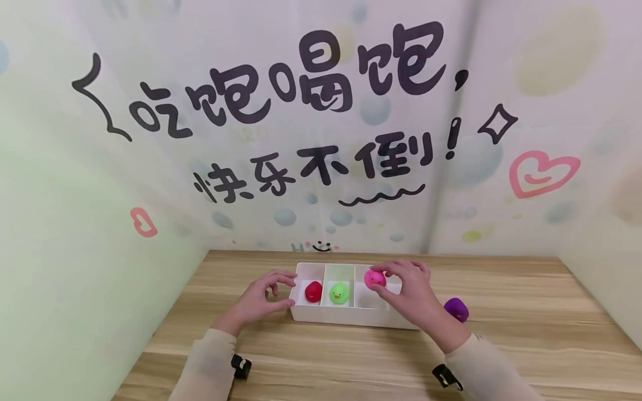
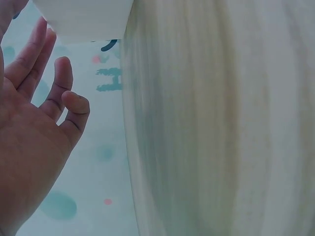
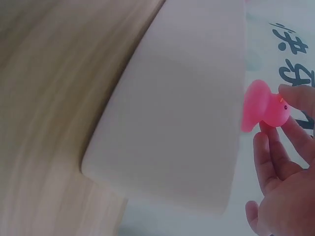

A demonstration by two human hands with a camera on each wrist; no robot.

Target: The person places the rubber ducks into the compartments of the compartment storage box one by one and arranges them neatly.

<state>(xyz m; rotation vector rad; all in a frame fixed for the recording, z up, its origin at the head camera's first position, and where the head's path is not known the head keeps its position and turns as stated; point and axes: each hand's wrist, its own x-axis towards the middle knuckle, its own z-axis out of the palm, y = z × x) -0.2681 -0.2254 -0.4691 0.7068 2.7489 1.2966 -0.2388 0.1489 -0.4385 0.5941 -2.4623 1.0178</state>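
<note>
- Your right hand pinches a pink toy duck between thumb and fingertips, holding it just above the third compartment from the left of the white tray.
- Your left hand rests at the tray's left end, fingers loosely spread; the thumb touches the tray's near left corner and the fingers curve over its rim, gripping nothing you could call a firm hold.
- A red duck sits in the leftmost compartment and a green duck in the next one, each apart from the other behind a divider.
- A purple duck lies on the wooden surface, just right of your right wrist and outside the tray.
- The wall behind carries large black writing: "吃饱喝饱," on the upper line and "快乐不倒!" below it, with a wavy stroke, a star outline, pink hearts and a small smiley face among pale bubbles.
- The right wrist view shows the pink duck from its flat base side, your fingertips on its head, and the tray's plain outer wall from below; part of the wall writing shows at the top right.
- The left wrist view shows your open palm and slack fingers beside the surface edge, a corner of the tray above them; none of the ducks appear there.
- Only the head view shows all four ducks and the compartments together.
</note>
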